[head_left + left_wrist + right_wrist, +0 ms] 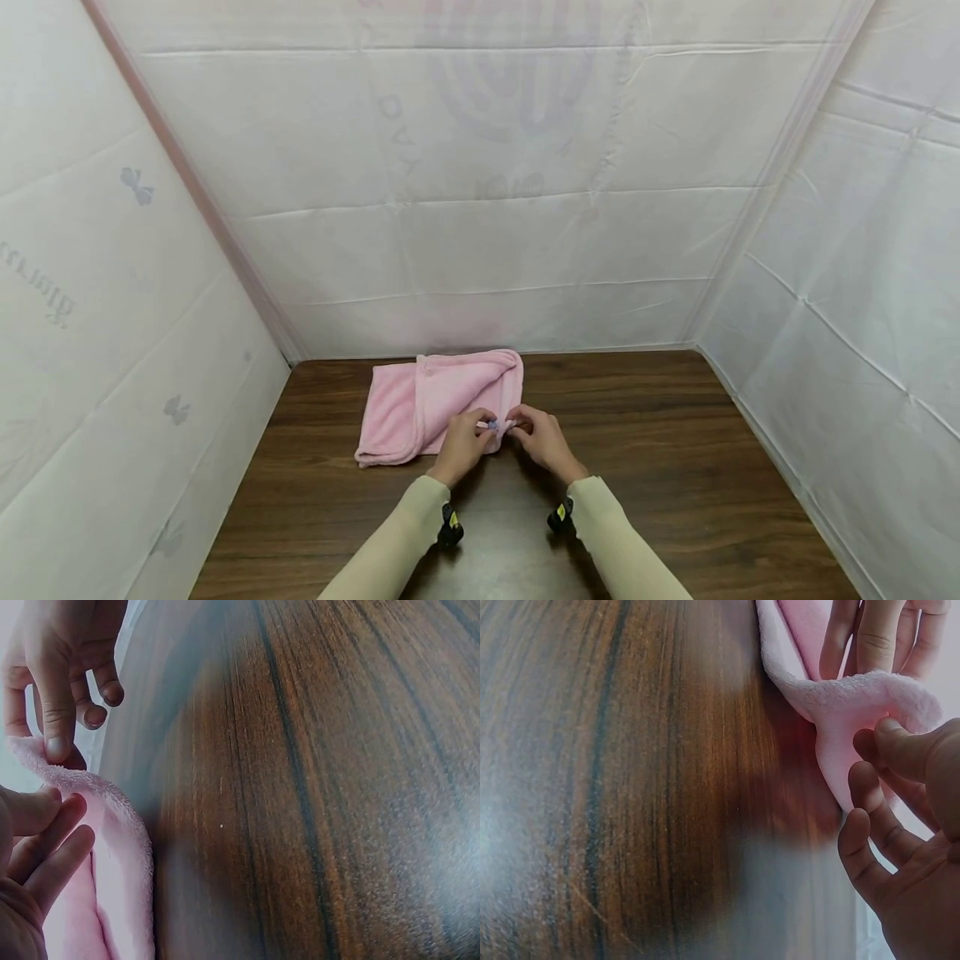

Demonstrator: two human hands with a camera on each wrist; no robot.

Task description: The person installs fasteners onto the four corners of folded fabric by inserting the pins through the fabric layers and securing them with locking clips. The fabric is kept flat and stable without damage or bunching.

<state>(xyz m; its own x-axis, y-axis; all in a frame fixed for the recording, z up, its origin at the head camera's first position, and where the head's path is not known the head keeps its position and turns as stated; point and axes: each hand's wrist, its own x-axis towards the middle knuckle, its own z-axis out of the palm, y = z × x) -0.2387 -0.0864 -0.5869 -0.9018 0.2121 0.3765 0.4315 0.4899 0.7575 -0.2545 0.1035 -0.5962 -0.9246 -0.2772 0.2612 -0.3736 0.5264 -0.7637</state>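
A folded pink towel [457, 387] with a soft, fluffy pile lies near the back of the table, its front right corner raised between two hands. My right hand [549, 442] pinches the edge of that corner between thumb and index finger; the other fingers [864, 836] are loosely bent. Just left of it, my left hand [459, 450] pinches the towel near the same edge. A small white-and-lilac piece [489, 425] shows at the left fingertips in the head view; what it is I cannot tell. In the left wrist view, the raised hem [112, 793] runs between both hands.
The dark wood-grain table [637, 467] reaches back to a pale sheet wall [487, 250]. More sheeting closes off the left side [135, 350] and the right side [840, 333]. Both sleeved wrists carry small black cameras.
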